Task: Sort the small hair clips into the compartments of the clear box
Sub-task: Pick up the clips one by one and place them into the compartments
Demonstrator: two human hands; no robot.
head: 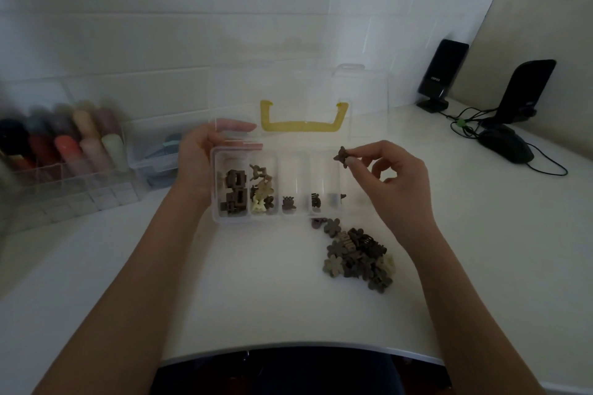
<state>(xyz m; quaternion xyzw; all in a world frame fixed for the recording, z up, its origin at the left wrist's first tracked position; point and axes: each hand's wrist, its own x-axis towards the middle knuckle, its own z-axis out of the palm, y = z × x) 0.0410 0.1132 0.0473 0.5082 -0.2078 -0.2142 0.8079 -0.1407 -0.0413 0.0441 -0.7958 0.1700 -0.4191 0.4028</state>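
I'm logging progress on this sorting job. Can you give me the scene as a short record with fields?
left hand: holds the left end of the clear box
right hand: pinches one dark clip above the box's right part
box lid: open, standing behind, yellow handle
compartments: two on the left hold many clips, the next ones hold one or so each
unsorted pile: on the white table, in front of the box's right part

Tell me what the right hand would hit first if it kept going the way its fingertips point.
Likely the open lid of the clear box, near its yellow handle. The right hand, pinching a clip, points up-left; depth is unclear.
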